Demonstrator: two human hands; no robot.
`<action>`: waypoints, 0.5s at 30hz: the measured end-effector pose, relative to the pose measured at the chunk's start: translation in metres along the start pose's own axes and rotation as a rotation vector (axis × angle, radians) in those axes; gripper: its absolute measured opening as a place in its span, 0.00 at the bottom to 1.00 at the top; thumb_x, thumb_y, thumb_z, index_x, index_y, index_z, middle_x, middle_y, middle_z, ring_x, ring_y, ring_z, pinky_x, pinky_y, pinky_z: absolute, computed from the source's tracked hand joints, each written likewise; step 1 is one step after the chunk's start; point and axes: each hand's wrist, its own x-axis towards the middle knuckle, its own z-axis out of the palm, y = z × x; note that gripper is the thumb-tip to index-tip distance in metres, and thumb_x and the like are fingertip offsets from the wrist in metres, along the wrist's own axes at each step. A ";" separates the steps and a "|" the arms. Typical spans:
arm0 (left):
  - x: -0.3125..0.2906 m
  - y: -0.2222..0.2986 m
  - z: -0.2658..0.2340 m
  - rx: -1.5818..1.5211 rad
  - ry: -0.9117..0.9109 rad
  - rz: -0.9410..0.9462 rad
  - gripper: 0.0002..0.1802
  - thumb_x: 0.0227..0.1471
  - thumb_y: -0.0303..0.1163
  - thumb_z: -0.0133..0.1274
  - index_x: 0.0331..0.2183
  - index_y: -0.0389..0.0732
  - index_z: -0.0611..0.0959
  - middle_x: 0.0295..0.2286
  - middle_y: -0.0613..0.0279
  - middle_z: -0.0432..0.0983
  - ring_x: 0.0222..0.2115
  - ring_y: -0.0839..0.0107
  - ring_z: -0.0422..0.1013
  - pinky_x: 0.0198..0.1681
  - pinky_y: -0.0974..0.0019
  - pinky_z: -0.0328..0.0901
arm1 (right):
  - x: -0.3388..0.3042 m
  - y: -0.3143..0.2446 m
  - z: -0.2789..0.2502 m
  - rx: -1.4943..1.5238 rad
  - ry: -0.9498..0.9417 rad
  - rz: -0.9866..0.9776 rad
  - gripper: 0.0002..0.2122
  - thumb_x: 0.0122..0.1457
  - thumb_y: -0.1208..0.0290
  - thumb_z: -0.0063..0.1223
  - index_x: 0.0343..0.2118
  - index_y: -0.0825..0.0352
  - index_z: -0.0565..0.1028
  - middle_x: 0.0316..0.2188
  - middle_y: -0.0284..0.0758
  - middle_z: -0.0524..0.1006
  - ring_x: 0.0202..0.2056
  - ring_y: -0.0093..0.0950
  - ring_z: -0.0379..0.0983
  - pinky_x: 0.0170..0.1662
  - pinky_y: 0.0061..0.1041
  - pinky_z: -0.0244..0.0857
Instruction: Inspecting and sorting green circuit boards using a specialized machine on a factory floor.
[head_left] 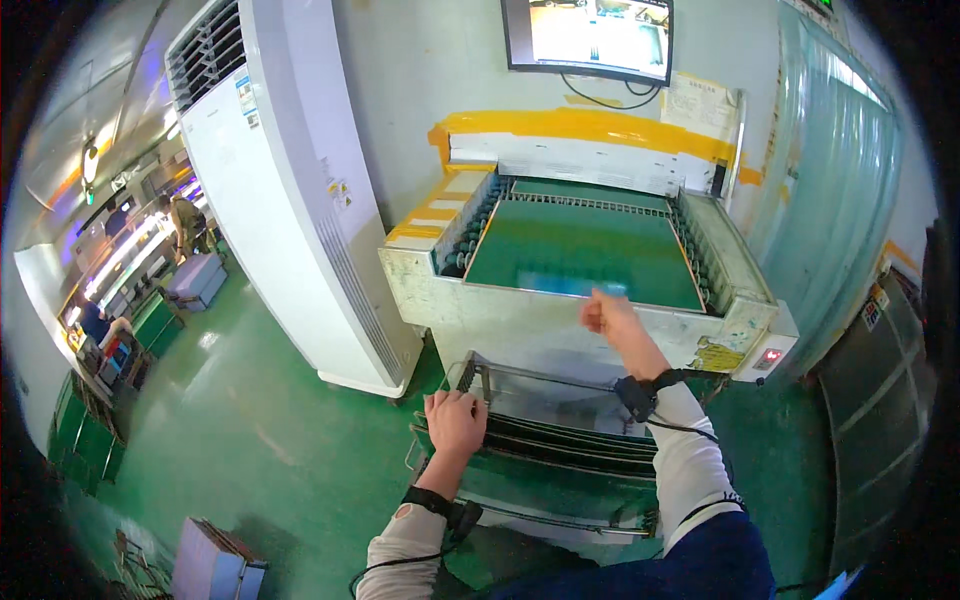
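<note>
A large green panel (585, 245) lies flat on the roller conveyor machine (520, 312) in front of me. My right hand (610, 316) is at the panel's near edge, its fingers curled in. Whether it pinches that edge is hidden. Lower down and to the left, my left hand (457, 424) is closed, fingers bent, beside the upper left corner of a metal rack (560, 380). What its fingers grip, if anything, does not show. Several dark panels (560, 440) sit in the rack, between me and the machine. Black straps with cables circle both wrists.
A tall white air conditioner (290, 200) stands left of the machine, with a monitor (590, 38) on the wall above. Clear plastic curtains (835, 170) and a dark framed panel (880, 400) are on the right. Purple-grey boxes (205, 565) stand on the floor; people work far left.
</note>
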 end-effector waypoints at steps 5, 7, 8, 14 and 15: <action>0.002 0.009 0.003 0.012 0.020 0.016 0.11 0.53 0.40 0.57 0.27 0.44 0.87 0.31 0.62 0.81 0.40 0.56 0.72 0.55 0.49 0.61 | 0.010 -0.011 0.002 -1.003 0.445 -0.862 0.19 0.63 0.51 0.54 0.45 0.63 0.82 0.45 0.41 0.81 0.47 0.39 0.76 0.49 0.44 0.69; -0.002 0.000 -0.002 0.054 0.021 0.005 0.11 0.53 0.40 0.57 0.27 0.44 0.87 0.30 0.62 0.81 0.40 0.56 0.72 0.55 0.49 0.61 | 0.003 -0.006 0.026 -1.162 0.508 -0.769 0.19 0.60 0.52 0.58 0.49 0.58 0.80 0.50 0.39 0.79 0.54 0.42 0.72 0.56 0.48 0.62; -0.003 -0.003 -0.004 0.071 0.022 0.002 0.11 0.53 0.40 0.57 0.27 0.44 0.87 0.30 0.62 0.81 0.40 0.56 0.72 0.55 0.49 0.61 | -0.002 -0.006 0.033 -1.243 0.542 -0.720 0.21 0.58 0.52 0.59 0.52 0.55 0.79 0.53 0.39 0.78 0.57 0.44 0.70 0.60 0.50 0.59; 0.002 0.003 0.000 0.067 -0.008 0.001 0.12 0.54 0.40 0.57 0.27 0.44 0.87 0.29 0.60 0.80 0.39 0.55 0.72 0.55 0.48 0.61 | 0.002 -0.007 0.015 -1.329 0.522 -0.622 0.23 0.59 0.50 0.59 0.55 0.54 0.78 0.60 0.39 0.73 0.63 0.43 0.64 0.64 0.53 0.53; 0.002 0.003 0.001 0.057 -0.005 0.006 0.12 0.54 0.40 0.57 0.27 0.44 0.87 0.29 0.60 0.80 0.39 0.55 0.72 0.54 0.48 0.61 | 0.003 -0.008 0.014 -1.328 0.524 -0.614 0.23 0.59 0.50 0.59 0.54 0.55 0.78 0.60 0.39 0.73 0.62 0.43 0.64 0.64 0.53 0.53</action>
